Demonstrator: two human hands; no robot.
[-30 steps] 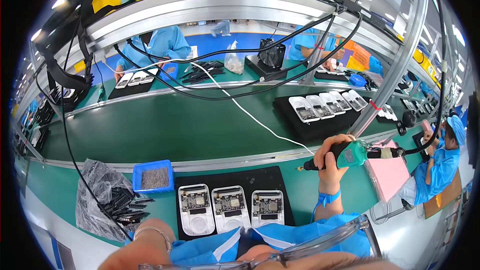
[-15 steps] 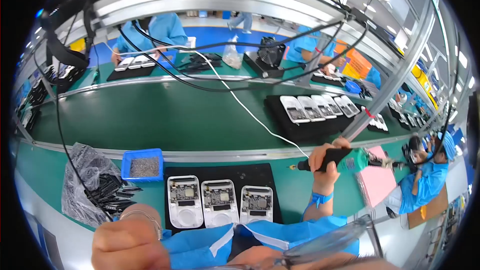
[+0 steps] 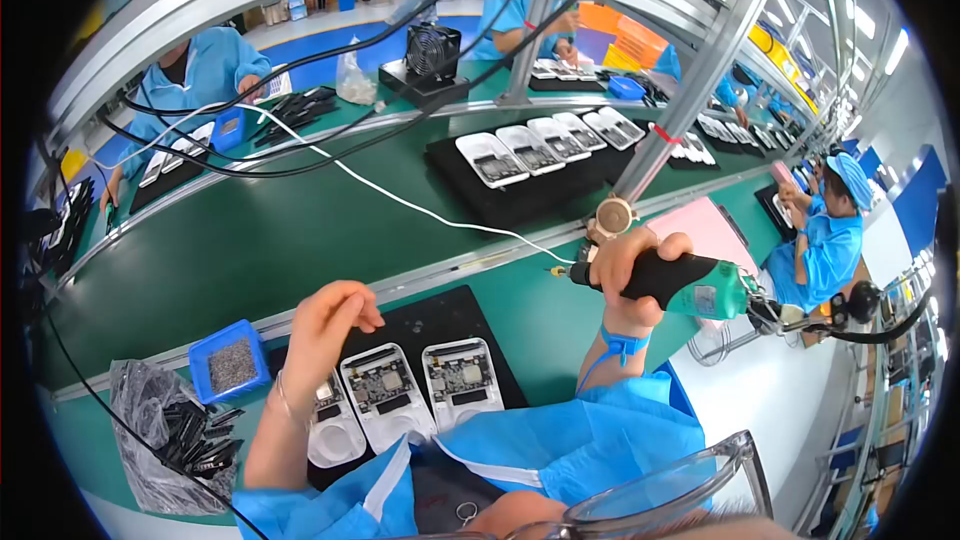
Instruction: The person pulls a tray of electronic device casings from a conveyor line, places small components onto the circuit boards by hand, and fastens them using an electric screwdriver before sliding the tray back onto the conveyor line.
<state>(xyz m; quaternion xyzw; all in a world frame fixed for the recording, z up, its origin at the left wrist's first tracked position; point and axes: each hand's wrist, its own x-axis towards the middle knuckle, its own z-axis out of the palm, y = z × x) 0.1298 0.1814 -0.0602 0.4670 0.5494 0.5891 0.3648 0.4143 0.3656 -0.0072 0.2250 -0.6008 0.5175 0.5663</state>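
My right hand [image 3: 630, 275] is wrapped around an electric screwdriver [image 3: 700, 285] with a black grip and green body, its bit pointing left. My left hand [image 3: 330, 325] hovers above the left end of the black mat [image 3: 440, 315], fingers bent and pressed together; whatever they may hold is too small to make out. Below lie three white device housings with circuit boards: the left housing [image 3: 335, 437] is partly hidden by my left forearm, the middle housing [image 3: 385, 390] and the right housing [image 3: 462, 380] show fully.
A blue tray of small screws [image 3: 230, 365] stands left of my left hand. Beside it, a clear plastic bag [image 3: 150, 440] holds black strips. More housings [image 3: 545, 147] lie on a mat across the bench. A metal post [image 3: 690, 90] rises past my right hand. Co-workers sit opposite and to the right.
My left hand has moved from the lower left, up and right to above the mat. My right hand still grips the screwdriver. The whole view has turned to the right.
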